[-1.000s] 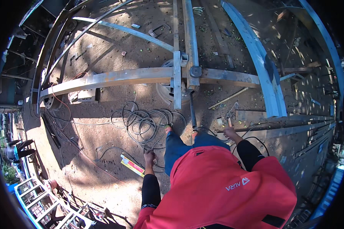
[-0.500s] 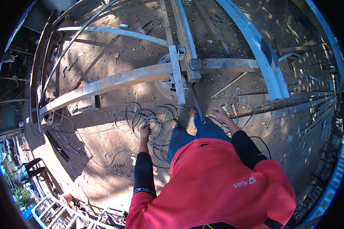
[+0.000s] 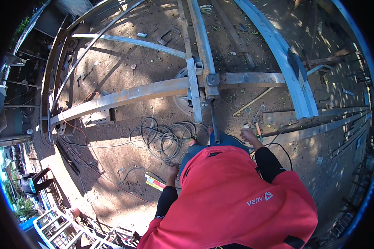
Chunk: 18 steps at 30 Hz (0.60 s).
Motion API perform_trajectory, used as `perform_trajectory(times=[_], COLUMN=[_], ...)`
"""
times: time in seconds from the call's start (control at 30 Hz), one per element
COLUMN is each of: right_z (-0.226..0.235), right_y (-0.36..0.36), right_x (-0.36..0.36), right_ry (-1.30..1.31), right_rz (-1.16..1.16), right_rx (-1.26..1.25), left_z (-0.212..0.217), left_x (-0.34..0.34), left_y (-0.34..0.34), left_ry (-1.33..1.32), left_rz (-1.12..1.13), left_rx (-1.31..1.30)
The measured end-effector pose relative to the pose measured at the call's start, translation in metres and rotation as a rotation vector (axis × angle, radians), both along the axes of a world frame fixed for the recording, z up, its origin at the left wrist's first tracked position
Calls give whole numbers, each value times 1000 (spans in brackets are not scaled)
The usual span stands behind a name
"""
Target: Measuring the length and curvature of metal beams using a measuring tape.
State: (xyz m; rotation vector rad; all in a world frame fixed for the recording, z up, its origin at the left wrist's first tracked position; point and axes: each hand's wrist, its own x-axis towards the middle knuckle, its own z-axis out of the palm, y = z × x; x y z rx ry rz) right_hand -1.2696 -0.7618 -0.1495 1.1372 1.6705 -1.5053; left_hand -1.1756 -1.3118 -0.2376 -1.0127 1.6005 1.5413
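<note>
My left hand (image 3: 173, 170) hangs beside my left thigh, partly turned away, so its fingers are hard to make out. My right hand (image 3: 248, 136) is held out at my right side, fingers loosely bent, with nothing visible in it. Nearest to it is a tool with a wooden handle (image 3: 258, 129) on the ground. A round metal pipe (image 3: 215, 122) points toward my waist from the joint of a steel frame. At that joint a short square tube (image 3: 194, 92) lies across the long rusty beam (image 3: 124, 94).
Coiled cable (image 3: 162, 141) lies on the dirt left of my feet, near a yellow and red carton (image 3: 154, 182). A C-clamp (image 3: 166, 36) lies beyond the beam. Blue-grey steel channels (image 3: 278, 54) extend at right. Another person (image 3: 30, 184) is at far left.
I have moved forward toward the frame, and the pipe's end is closer to my waist. My left hand has dropped back to my thigh; my right hand has shifted slightly outward and back.
</note>
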Motion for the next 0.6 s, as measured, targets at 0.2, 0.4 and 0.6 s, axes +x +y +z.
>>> perform_trajectory(times=[0.2, 0.4, 0.6], right_z=[-8, 8, 11], right_y=[-18, -35, -34], right_x=[-38, -57, -46], right_ry=[27, 144, 92], right_rz=[153, 187, 212], right_rx=[156, 181, 173], left_z=[52, 71, 66], left_x=[-30, -73, -65], left_y=[3, 12, 25], left_ry=[-74, 91, 74], left_rz=[110, 158, 185], left_rx=[32, -40, 19])
